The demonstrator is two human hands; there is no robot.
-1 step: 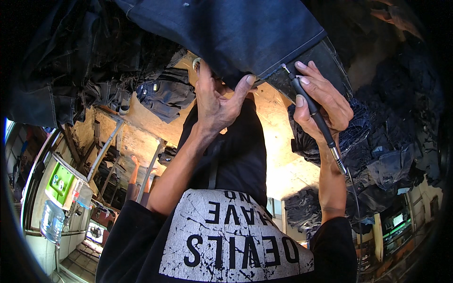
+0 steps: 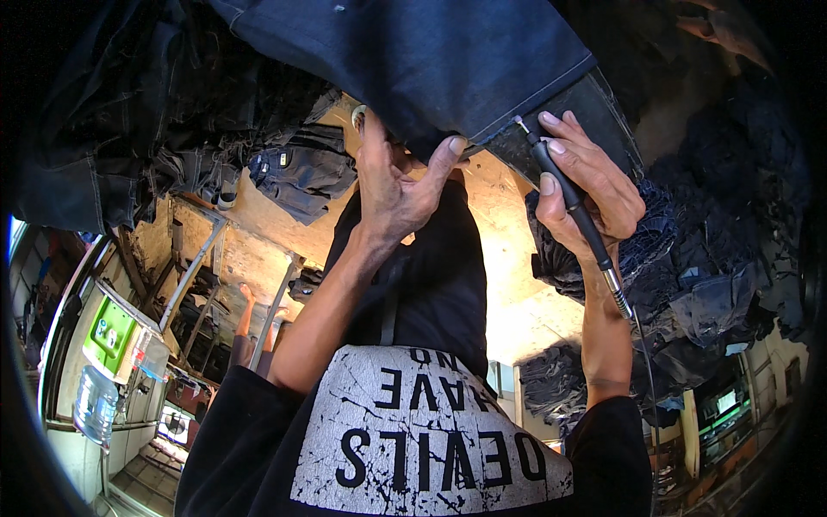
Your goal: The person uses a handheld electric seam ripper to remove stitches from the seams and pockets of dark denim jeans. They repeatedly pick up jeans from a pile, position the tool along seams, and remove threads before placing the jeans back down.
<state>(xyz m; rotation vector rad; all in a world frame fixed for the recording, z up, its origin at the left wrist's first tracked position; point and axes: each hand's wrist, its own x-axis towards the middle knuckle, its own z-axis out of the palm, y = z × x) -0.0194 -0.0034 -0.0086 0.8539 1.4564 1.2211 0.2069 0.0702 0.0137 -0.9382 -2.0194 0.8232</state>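
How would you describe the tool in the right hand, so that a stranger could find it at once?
Start at the big dark denim panel across the top. At its lower right edge, the right hand grips a slim black pen-shaped tool. Unlike the soft cloth around it, it is rigid, with a metal end trailing a thin cable.
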